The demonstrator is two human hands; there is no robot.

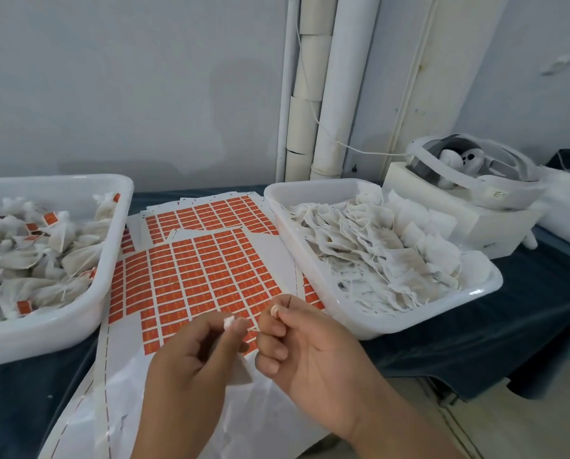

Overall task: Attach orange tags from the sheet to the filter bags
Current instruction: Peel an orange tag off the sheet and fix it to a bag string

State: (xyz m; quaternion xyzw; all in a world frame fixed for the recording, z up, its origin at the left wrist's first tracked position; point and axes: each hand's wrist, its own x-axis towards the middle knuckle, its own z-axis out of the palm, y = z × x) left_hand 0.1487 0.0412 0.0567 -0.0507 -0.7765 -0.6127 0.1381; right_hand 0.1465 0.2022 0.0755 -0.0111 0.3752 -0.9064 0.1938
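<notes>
a bag (240, 372) is pinched in the left hand (191, 356), its string (254, 330) gripped by the right hand (307, 346), over the near sheet (191, 276), between two trays.

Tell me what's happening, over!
Left hand pinching a filter bag. Right hand pinching its string. No tag on it yet. Tag sheet below, nothing blocking.

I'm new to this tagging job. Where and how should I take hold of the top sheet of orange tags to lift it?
Probably best to grip the top sheet of orange tags by its blank white near margin, coming from the near table edge. That margin overhangs the blue cloth and carries no tags, while the left tray and right tray crowd its sides.
</notes>
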